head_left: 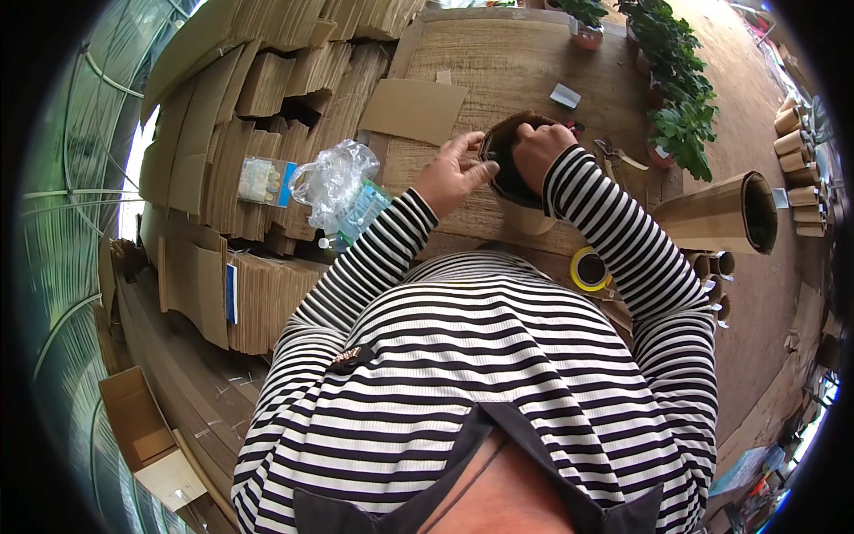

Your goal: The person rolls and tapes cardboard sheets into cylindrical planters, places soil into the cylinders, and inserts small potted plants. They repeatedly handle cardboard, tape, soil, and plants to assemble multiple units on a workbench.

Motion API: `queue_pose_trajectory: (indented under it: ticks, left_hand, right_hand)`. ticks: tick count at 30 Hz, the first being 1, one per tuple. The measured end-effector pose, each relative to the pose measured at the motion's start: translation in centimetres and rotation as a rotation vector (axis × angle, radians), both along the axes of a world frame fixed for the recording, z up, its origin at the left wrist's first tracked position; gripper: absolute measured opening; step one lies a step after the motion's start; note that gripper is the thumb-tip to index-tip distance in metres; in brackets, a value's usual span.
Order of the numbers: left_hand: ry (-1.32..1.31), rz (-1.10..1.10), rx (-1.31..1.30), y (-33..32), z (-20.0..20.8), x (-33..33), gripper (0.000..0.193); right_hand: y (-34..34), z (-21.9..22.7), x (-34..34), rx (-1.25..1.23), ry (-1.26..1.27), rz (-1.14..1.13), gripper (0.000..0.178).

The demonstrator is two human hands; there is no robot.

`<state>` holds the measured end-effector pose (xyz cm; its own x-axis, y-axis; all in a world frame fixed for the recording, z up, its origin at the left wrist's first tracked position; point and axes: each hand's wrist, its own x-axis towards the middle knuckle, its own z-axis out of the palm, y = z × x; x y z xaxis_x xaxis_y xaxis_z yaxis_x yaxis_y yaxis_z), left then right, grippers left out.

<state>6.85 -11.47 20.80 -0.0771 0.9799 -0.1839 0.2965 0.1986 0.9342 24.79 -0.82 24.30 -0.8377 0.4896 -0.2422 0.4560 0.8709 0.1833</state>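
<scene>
While the left hand [454, 176] has fingers at the left rim of a tube [511, 183], the right hand [541, 153] is curled inside its mouth; cannot tell whether either pinches anything. Tube in front of the torso, over the wooden table [511, 58], interior dark, contents hidden; tape roll [607, 272] near it. Farther out: second tube [703, 216], dark-lined, to the right; leafy plants in pots [587, 38] beyond; carton [126, 411] lower left, open.
</scene>
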Motion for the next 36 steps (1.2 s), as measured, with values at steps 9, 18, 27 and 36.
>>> queue_pose_trajectory:
  ticks: [9,18,27,36]
  left_hand:
    - [0.411,-0.027,0.098,-0.3,-1.1,1.6,0.071]
    - [0.027,-0.006,0.009,2.5,0.5,-1.3,0.051]
    - [0.012,0.058,0.123,2.6,0.8,0.2,0.029]
    - [-0.103,0.057,0.203,1.2,-0.6,-0.1,0.034]
  right_hand:
    - [1.0,2.1,5.5,0.015,0.787,-0.171,0.039]
    - [-1.3,-0.2,6.5,-0.32,0.724,-0.415,0.051]
    - [-4.1,1.4,6.3,0.021,0.905,-0.24,0.025]
    - [-3.3,0.1,1.4,0.006,0.637,-0.271,0.033]
